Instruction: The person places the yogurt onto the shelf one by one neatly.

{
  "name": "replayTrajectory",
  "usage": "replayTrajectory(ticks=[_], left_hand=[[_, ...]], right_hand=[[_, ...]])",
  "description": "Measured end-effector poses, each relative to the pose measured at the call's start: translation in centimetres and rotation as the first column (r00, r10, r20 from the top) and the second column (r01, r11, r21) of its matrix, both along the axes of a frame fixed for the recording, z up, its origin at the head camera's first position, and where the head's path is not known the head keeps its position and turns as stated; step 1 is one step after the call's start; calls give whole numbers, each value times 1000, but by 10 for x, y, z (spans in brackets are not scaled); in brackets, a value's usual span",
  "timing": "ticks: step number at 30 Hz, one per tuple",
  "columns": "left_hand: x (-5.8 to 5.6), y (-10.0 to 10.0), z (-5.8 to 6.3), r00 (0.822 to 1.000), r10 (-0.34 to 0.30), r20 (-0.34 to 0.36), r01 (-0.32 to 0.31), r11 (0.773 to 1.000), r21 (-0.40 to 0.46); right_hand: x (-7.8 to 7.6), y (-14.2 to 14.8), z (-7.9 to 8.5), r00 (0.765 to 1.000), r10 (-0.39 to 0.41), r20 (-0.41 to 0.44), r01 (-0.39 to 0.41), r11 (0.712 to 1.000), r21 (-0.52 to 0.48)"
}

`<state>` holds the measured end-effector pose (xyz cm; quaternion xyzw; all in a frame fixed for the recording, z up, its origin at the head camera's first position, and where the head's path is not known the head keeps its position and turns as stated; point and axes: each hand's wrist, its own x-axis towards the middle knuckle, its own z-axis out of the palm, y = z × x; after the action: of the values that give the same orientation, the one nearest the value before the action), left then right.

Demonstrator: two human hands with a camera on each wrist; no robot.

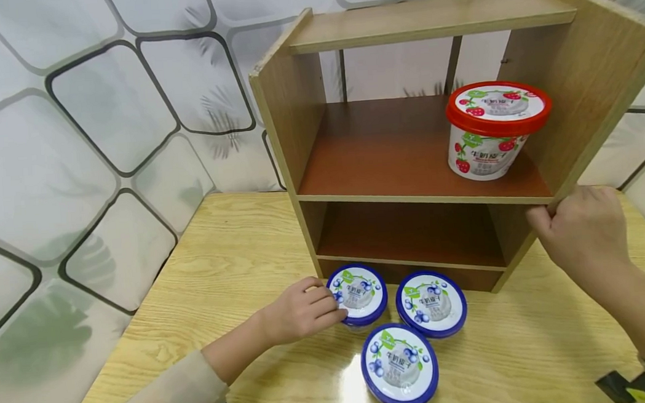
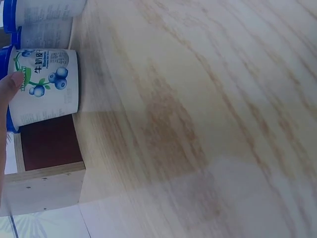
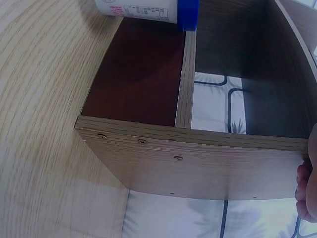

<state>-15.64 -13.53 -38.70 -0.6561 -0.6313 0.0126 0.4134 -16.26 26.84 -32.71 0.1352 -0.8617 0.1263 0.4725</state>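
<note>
My left hand (image 1: 307,310) holds the left edge of a white tub (image 1: 356,295) with a blue lid and blueberry print. In the left wrist view, one of its fingertips lies on the label of this tub (image 2: 47,87), just below the lid. Two matching tubs stand beside it, one to the right (image 1: 431,304) and one nearer me (image 1: 400,369). At the right, my right hand (image 1: 590,228) grips the side panel of a wooden shelf unit (image 1: 400,198); in the right wrist view its curled fingers (image 3: 303,191) show at the panel's edge.
A red-lidded tub with strawberry print (image 1: 491,145) stands at the right on the unit's upper brown shelf. The lower shelf (image 1: 407,233) is just behind the blue-lidded tubs. Under everything is a wood-grain table (image 1: 237,250), backed by a patterned wall covering (image 1: 111,103).
</note>
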Motion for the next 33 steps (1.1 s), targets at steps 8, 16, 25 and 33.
replayTrajectory(ticks=[8,16,25,33], left_hand=[[-7,-9,-10,1000,11,-11,-11,1000,-14],[-4,-10,0,999,32,-30,-31,999,12],[-1,-8,18,998,19,-63,-17,999,39],[0,-4,33,994,13,-104,-3,996,93]], right_hand=[[-1,-1,-1,1000,3,-3,-3,1000,2],[-2,0,-3,1000,-5,6,5,1000,5],[-2,-1,-2,1000,5,-4,-5,1000,-5],[-1,1,0,1000,-2,5,2,1000,20]])
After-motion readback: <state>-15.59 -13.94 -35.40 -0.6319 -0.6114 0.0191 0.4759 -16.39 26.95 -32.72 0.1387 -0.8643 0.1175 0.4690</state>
